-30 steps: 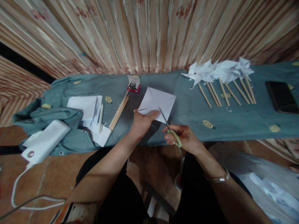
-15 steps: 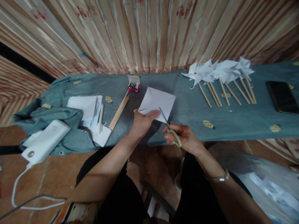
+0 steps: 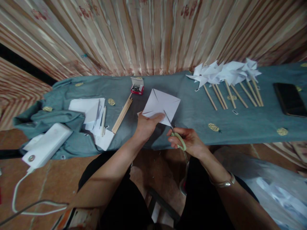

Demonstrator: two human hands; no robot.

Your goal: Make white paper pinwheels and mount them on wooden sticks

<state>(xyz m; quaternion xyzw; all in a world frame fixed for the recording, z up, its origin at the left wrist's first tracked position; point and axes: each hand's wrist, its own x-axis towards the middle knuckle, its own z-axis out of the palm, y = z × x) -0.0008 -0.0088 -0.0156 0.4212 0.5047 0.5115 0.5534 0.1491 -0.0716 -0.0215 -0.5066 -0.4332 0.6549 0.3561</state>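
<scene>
A square sheet of white paper (image 3: 163,100) is gripped at its near left edge by my left hand (image 3: 147,127), thumb on top and fingers hidden beneath. Slits run inward from several of its corners. My right hand (image 3: 187,140) is closed around the light green handles of a pair of scissors (image 3: 177,138). Their blades lie at the near right corner of the paper, with the tip pointing toward its middle. Beyond the paper stands an open small red and white box (image 3: 137,88) of metal pins. To the left lie a bundle of wooden sticks (image 3: 122,115).
White paper pinwheels (image 3: 225,73) on wooden sticks lie in a row at the right, beside a black phone (image 3: 289,99). Paper sheets (image 3: 86,107) and a white pen-like stick (image 3: 104,121) lie left. A white power bank (image 3: 46,145) with a cable sits at the left edge.
Almost nothing differs. The scissors and the paper keep nearly the same place, with only a very slight shift of the paper and my right hand.
</scene>
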